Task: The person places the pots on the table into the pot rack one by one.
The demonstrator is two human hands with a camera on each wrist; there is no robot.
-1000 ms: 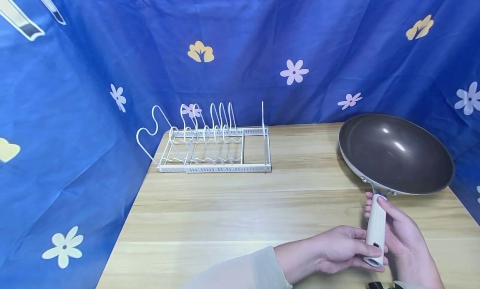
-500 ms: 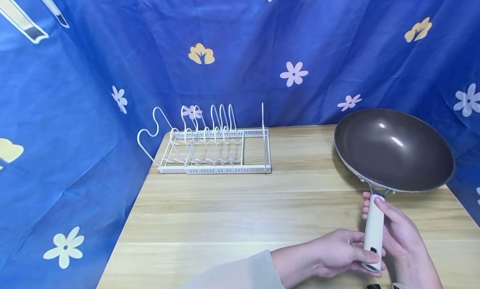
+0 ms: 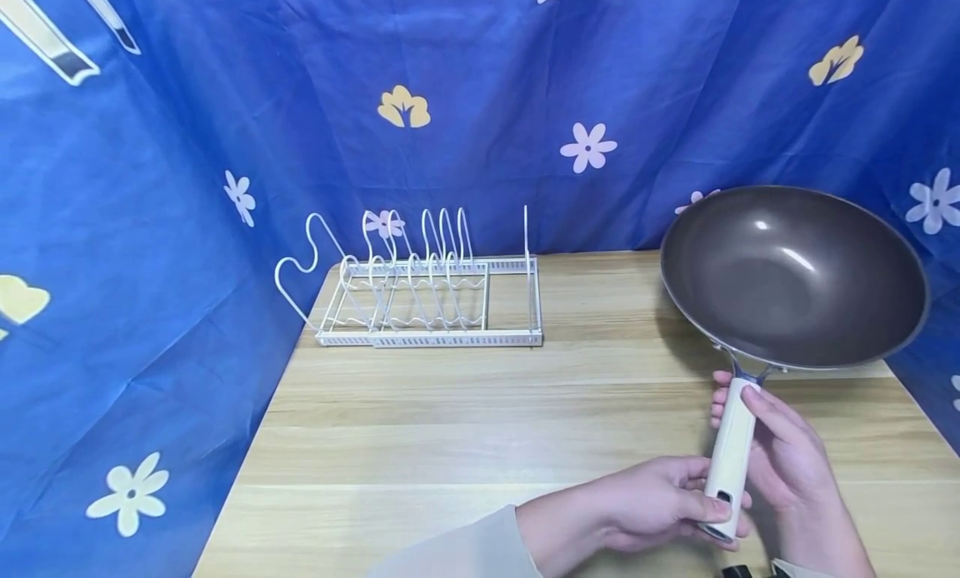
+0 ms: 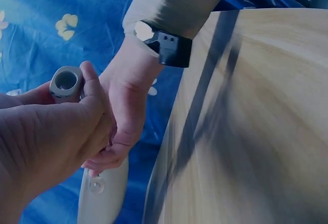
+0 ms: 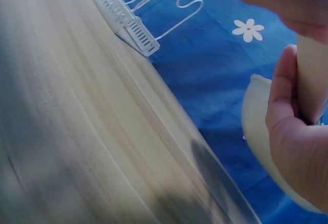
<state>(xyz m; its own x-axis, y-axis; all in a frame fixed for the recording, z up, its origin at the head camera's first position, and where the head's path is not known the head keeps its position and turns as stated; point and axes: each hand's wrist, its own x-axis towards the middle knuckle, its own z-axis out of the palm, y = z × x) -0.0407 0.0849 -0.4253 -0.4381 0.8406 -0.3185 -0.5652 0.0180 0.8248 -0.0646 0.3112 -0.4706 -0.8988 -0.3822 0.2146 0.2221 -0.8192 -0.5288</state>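
While left hand (image 3: 654, 505) and right hand (image 3: 787, 457) hold handle (image 3: 732, 439), pan (image 3: 795, 282) extends beyond.

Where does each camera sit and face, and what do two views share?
Head: on the head, forward and down at pan, rack, table; left hand and right hand show.
Left wrist: strapped there, facing the end of the handle; left hand, right hand and sleeve show.
Right wrist: strapped there, facing the handle with rack beyond; right hand and part of left hand show.
Head and right wrist share the rack.
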